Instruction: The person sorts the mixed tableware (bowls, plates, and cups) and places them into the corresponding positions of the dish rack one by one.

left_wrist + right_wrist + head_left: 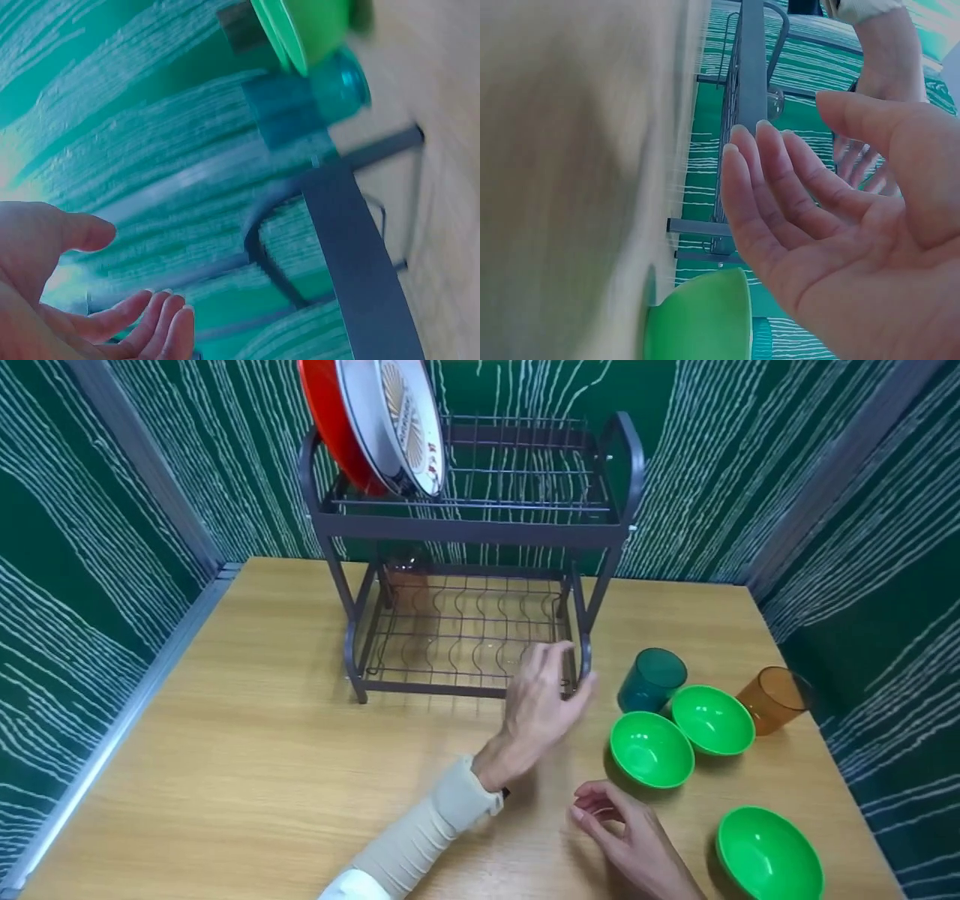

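My left hand (pixel 538 701) reaches over the front right corner of the dish rack's lower tier (pixel 465 634) in the head view, fingers spread and nothing held. My right hand (pixel 630 840) hovers near the table's front, its fingers loosely curved and holding nothing, as the right wrist view also shows. Nearest to it is a green bowl (pixel 651 750), with a second green bowl (pixel 712 720) touching it behind and to the right. A third green bowl (pixel 769 853) sits at the front right. The green bowl (pixel 701 319) stands below my right hand in the right wrist view.
Behind the bowls stand a teal tumbler (pixel 651 681) and an orange tumbler (pixel 772 699). A red plate (pixel 341 435) and patterned white plates (pixel 412 427) lean upright on the rack's upper tier. A see-through brownish glass (pixel 407 574) is at the lower tier's back left. Green walls enclose the table.
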{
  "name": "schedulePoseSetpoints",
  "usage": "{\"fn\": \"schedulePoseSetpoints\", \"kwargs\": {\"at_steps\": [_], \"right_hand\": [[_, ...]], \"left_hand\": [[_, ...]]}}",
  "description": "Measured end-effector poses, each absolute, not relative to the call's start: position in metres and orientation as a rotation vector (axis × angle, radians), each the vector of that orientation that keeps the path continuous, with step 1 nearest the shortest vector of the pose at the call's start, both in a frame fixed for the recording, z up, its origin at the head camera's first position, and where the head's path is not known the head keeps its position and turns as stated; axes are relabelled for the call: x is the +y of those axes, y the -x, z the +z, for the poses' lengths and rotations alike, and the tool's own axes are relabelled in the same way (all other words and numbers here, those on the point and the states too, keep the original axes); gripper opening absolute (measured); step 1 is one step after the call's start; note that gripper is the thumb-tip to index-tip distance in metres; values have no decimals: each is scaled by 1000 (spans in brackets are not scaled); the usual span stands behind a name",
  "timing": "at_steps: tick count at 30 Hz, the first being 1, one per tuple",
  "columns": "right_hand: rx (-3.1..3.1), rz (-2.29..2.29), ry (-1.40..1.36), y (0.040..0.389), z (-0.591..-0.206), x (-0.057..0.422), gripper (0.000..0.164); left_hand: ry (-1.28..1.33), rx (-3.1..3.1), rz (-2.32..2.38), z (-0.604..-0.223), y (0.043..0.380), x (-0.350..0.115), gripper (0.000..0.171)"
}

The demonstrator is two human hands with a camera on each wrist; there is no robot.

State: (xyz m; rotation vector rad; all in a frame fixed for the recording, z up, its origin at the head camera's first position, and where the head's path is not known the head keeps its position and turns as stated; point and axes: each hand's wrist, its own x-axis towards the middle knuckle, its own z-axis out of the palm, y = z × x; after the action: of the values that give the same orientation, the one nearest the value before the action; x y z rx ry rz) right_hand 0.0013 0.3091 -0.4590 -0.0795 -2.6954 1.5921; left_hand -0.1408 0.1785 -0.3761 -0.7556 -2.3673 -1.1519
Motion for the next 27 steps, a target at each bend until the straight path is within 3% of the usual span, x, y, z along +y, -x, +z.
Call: {"fn": "schedulePoseSetpoints", "kwargs": {"at_steps": [9,23,27], "right_hand": [[-2622,1619,12,-12,-462,316,25],[-2566,1626,136,-25,-467,325,23],[-2551,1613,167,-30,-469,327,21]], "left_hand": [[950,-2509,-1039,-379,133,225,57],[1000,-2756,-867,-406,159,279,79],[1016,-2893,-817,-410,163,293,73]]}}
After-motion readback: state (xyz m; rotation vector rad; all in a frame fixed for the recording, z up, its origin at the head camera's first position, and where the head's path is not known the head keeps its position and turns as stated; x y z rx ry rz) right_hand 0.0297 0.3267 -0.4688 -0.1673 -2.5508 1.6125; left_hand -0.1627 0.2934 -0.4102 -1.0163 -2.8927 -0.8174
